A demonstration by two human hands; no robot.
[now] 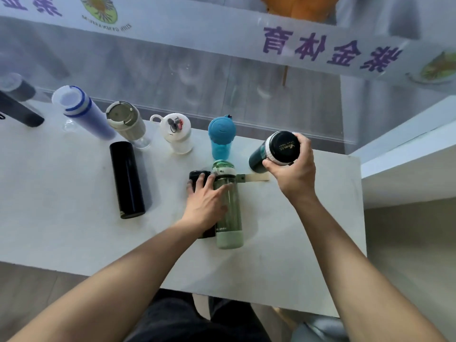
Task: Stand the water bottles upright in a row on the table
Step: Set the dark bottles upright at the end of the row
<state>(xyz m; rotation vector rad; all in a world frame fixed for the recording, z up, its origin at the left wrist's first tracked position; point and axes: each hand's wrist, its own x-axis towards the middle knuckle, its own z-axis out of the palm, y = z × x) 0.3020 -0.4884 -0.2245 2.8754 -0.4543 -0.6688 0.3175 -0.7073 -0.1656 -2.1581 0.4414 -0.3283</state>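
The right hand (291, 166) held its grip closed round the dark green bottle (271, 151), which wanted setting down level beside the blue bottle (221, 139), while the left hand (207, 201) lay open across the lying green bottle (228, 206)

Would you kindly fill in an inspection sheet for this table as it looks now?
Surface: white table, bare toward the near edge.
Job's things: blue bottle, white bottle, grey-lidded bottle and blue-banded bottle upright in a row; black flask and green bottle lying flat.
Clutter: nothing seen.
Grippers: right hand grips dark bottle; left hand rests on green bottle and a black bottle.
Cables: nothing seen.
Surroundings: glass partition behind.
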